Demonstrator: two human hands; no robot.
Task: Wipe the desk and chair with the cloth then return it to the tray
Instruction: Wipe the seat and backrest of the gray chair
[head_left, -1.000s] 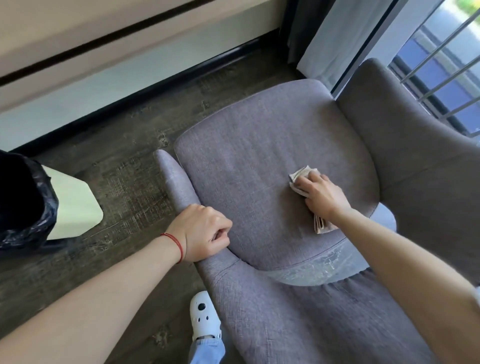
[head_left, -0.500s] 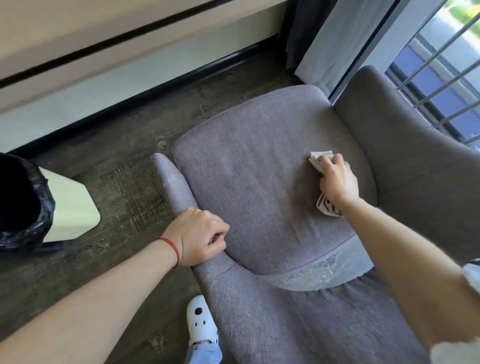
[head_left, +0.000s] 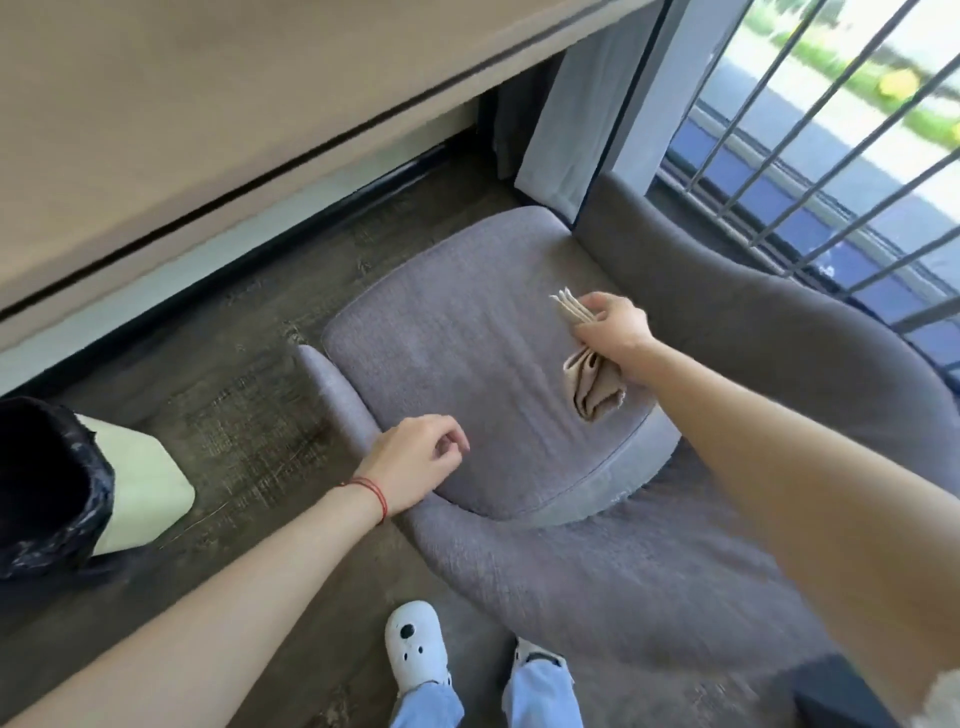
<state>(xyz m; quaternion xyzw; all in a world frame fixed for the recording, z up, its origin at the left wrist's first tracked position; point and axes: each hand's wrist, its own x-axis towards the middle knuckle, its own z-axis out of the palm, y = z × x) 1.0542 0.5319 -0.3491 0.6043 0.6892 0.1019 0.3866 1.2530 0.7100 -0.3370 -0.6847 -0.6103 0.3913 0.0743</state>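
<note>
Grey fabric chair (head_left: 467, 374) on dark wood floor (head_left: 249, 374), beside window (head_left: 831, 130).

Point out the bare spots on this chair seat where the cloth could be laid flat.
Most of the seat cushion is bare: a broad patch from its front edge back, between the left hand on the armrest and the cloth. It is crowded only beside the backrest, under the right hand.

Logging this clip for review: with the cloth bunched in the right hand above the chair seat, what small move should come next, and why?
Probably carry the cloth up and away from the seat, toward its tray. The right hand grips it bunched, its loose end dangling rather than pressed flat, and the left hand is open beside the armrest. No tray is in view.
</note>
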